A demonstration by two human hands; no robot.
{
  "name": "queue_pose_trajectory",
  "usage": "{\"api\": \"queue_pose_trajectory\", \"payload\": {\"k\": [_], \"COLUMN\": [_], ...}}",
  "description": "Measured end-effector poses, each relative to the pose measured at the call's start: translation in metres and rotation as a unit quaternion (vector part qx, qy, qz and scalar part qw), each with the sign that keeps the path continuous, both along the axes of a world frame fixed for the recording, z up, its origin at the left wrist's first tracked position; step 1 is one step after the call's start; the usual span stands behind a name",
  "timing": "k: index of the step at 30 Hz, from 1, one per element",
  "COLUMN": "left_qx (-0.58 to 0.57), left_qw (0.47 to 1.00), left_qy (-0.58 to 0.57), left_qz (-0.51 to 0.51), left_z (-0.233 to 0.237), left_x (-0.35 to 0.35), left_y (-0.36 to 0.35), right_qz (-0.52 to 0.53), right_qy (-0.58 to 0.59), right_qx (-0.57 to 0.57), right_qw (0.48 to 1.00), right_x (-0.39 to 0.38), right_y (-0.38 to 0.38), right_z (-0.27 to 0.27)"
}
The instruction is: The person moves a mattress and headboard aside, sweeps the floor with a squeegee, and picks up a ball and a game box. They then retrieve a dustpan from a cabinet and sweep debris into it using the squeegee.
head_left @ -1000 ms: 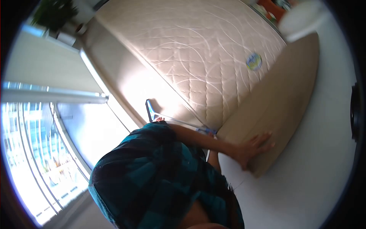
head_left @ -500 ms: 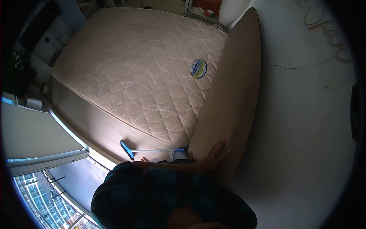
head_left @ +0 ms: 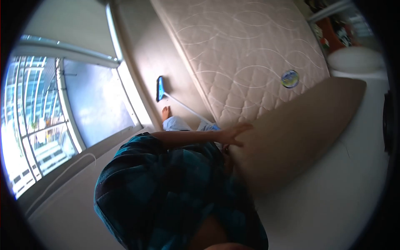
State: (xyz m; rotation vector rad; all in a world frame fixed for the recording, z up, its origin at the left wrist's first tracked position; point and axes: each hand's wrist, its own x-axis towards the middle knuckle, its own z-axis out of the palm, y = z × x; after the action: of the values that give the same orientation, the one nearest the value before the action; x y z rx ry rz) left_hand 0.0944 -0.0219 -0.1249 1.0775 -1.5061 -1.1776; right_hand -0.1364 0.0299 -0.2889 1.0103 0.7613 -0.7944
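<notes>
Near the centre of the frame, the left hand [head_left: 234, 134] reaches with spread fingers at the brown headboard [head_left: 300, 125], contact unclear. A quilted mattress [head_left: 246, 62] fills the upper middle; left of it, a long-handled blue sweeper [head_left: 161, 88] lies above a bare foot [head_left: 166, 113].

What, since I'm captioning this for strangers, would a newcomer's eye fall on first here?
Probably the quilted mattress filling the upper middle, with a round label towards its right side. Then the bright window at far left, and the blue-headed, long-handled tool between window and mattress.
</notes>
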Motion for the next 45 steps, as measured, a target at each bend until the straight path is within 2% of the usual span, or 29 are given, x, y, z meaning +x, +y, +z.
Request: {"api": "queue_pose_trajectory", "payload": {"k": [3,4,6,9,10,12,14,15,16,18,19,21,24,25,27,28,29,31,33,35,37,38,39,40,42,45], "left_qx": [0.180,0.193,0.279,0.332,0.354,0.379,0.389,0.392,0.390,0.363,0.351,0.296,0.183,0.154,0.027,0.003,-0.002,0.114,0.060,0.044,0.055,0.099,0.074,0.131,0.090,0.102], "left_qw": [0.966,0.956,0.921,0.880,0.865,0.838,0.816,0.810,0.806,0.807,0.821,0.822,0.826,0.814,0.832,0.867,0.881,0.900,0.877,0.853,0.834,0.805,0.801,0.783,0.759,0.723], "left_qy": [-0.098,-0.115,-0.085,-0.069,-0.072,-0.071,-0.044,-0.057,-0.071,-0.126,-0.143,-0.200,-0.243,-0.294,-0.405,-0.351,-0.326,-0.078,-0.052,-0.044,-0.055,-0.059,-0.071,-0.111,-0.100,-0.108], "left_qz": [0.157,0.186,0.259,0.333,0.348,0.386,0.425,0.432,0.439,0.448,0.427,0.444,0.475,0.478,0.378,0.353,0.342,0.413,0.475,0.518,0.546,0.582,0.590,0.598,0.636,0.674], "left_z": [-0.043,-0.056,-0.089,-0.091,-0.094,-0.096,-0.084,-0.082,-0.079,-0.066,-0.055,-0.033,-0.024,-0.024,-0.002,0.000,-0.017,-0.022,-0.022,-0.015,-0.011,0.010,0.012,0.017,0.013,-0.002], "left_x": [0.074,0.094,0.128,0.178,0.192,0.218,0.248,0.260,0.275,0.307,0.324,0.360,0.440,0.469,0.533,0.563,0.595,0.651,0.718,0.792,0.868,0.896,0.928,0.960,1.027,1.133], "left_y": [0.069,0.095,0.151,0.219,0.240,0.275,0.299,0.310,0.317,0.319,0.313,0.287,0.244,0.228,0.204,0.196,0.187,0.163,0.136,0.121,0.113,0.106,0.105,0.110,0.113,0.113], "right_qz": [-0.015,-0.026,-0.050,0.079,0.162,0.295,0.331,0.345,0.392,0.433,0.434,0.476,0.536,0.541,0.428,0.463,0.488,0.474,0.470,0.577,0.617,0.606,0.596,0.592,0.561,0.550], "right_qy": [-0.033,-0.035,-0.041,0.054,0.076,0.197,0.270,0.307,0.291,0.276,0.283,0.292,0.287,0.293,0.269,0.195,0.088,0.129,0.235,0.240,0.271,0.301,0.333,0.309,0.289,0.262], "right_qx": [0.018,0.006,-0.022,-0.191,-0.225,-0.123,-0.111,-0.111,-0.223,-0.400,-0.458,-0.551,-0.661,-0.687,-0.801,-0.793,-0.762,-0.766,-0.799,-0.727,-0.643,-0.652,-0.658,-0.665,-0.679,-0.719], "right_qw": [0.999,0.999,0.998,0.977,0.958,0.927,0.897,0.880,0.844,0.759,0.722,0.621,0.440,0.387,0.320,0.346,0.417,0.415,0.294,0.283,0.364,0.343,0.317,0.333,0.375,0.334], "right_x": [0.029,0.034,0.047,0.077,0.093,0.152,0.200,0.233,0.268,0.375,0.421,0.511,0.610,0.637,0.683,0.705,0.729,0.772,0.805,0.832,0.876,0.904,0.934,0.973,1.066,1.216], "right_y": [0.002,0.008,0.017,0.009,0.000,-0.024,-0.023,-0.025,-0.023,0.000,0.023,0.058,0.101,0.106,0.101,0.082,0.057,0.010,-0.050,-0.118,-0.175,-0.198,-0.221,-0.242,-0.274,-0.315], "right_z": [-0.015,-0.024,-0.045,-0.084,-0.093,-0.070,-0.083,-0.072,-0.059,0.021,0.052,0.074,0.163,0.180,0.218,0.225,0.235,0.236,0.194,0.135,0.132,0.139,0.151,0.160,0.175,0.157]}}
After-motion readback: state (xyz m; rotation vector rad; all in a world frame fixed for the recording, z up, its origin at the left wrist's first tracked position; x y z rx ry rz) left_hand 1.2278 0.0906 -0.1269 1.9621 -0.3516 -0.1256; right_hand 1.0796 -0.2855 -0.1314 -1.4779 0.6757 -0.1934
